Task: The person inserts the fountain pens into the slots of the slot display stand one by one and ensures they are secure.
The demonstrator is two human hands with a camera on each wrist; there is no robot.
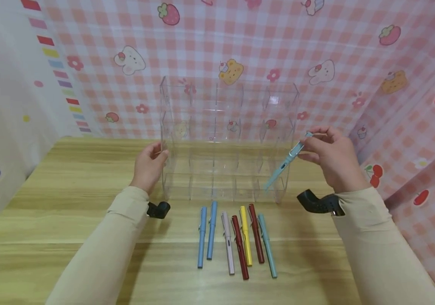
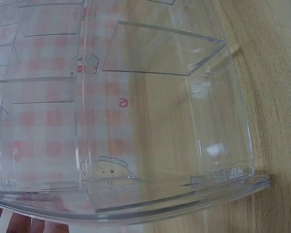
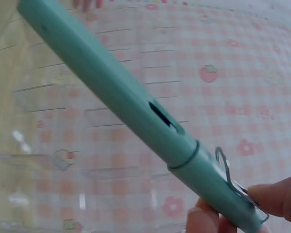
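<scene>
A clear acrylic rack with several compartments stands upright on the table. My left hand holds its left side wall; in the left wrist view the fingers show just past the rack's edge. My right hand pinches a light teal pen by its clip end. The pen slants down to the left, its lower tip in front of the rack's bottom right compartment; whether it touches cannot be told. In the right wrist view thumb and fingers grip the pen at the cap.
Before the rack lie several pens in a loose row: two blue pens, a pale lilac pen, two dark red pens, a yellow pen and a teal pen. A pink checked cloth hangs behind.
</scene>
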